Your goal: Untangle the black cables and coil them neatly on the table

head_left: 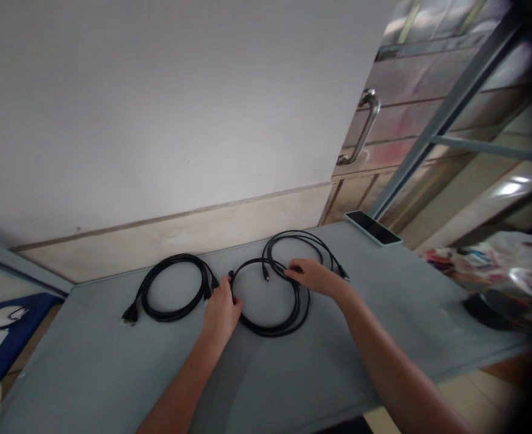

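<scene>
A black cable [272, 331] lies in a loose coil on the grey table between my hands. My left hand [221, 306] is closed on the left side of this coil, close to a dark cable end. At the upper right of the coil, the fingers of my right hand [309, 275] pinch its strands. A second coiled black cable [174, 315] rests to the left, its plug [131, 313] pointing out over the table. Behind the middle coil and partly overlapping it is a third coiled cable [295, 232], with a connector [265, 274] showing at its left.
The grey table [112, 374] stands against a white wall [166, 108]. A phone [373, 228] lies at its back right corner. To the right are a metal frame [429, 144], a door handle [365, 126] and a dark, blurred object [487, 310]. Blue cloth [22, 325] shows at left.
</scene>
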The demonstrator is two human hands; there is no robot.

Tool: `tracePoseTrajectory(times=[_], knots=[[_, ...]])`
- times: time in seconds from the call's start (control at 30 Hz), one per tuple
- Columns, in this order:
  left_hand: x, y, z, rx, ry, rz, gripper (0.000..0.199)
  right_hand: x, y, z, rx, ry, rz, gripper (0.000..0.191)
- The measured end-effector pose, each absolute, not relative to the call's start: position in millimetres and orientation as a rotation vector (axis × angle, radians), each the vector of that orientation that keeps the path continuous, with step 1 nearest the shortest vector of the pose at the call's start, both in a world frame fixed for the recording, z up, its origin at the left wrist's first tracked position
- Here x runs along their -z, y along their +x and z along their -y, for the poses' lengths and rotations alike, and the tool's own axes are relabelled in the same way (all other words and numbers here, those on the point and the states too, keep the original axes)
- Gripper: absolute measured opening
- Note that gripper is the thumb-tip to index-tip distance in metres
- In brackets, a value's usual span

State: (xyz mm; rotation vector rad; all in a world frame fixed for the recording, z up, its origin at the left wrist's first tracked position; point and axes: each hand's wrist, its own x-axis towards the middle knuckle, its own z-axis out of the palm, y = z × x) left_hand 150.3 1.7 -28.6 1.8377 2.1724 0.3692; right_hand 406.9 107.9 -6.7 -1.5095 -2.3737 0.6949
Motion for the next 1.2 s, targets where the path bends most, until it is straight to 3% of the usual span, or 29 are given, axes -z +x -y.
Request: tracePoseTrajectory(times=[0.13,0.27,0.4,0.7,0.83,1.03,1.2], knots=[[27,148,-1,-0.379,1.818,-2.157,0.053,-2,433,-98,-0.984,-1.826,2.344,0.052],[28,146,-2,-0.352,1.798,-2.159,0.041,0,431,-87,-1.355,-1.955,2.357,0.063],[29,145,-1,-0.429,1.769,-2.138,0.029,9,415,-88,-1.22,-1.944,2.355,0.051],[32,137,-5,-1.005,1.309,-1.708,0.031,9,397,-86,-1.058,-1.586,2.142,0.017],[37,133,-14,-1.269,1.081,-1.517,0.03,9,387,-87,-1.364,-1.274,1.735,0.02],[28,101,-22,-1.457,1.061,-1.601,0.035,12,358,-84,-1.618,-1.08,1.471,0.034],[4,50,-21,-1.434,1.253,-2.019,0.031,5,301,-95,-1.667,-1.06,1.55,0.021]])
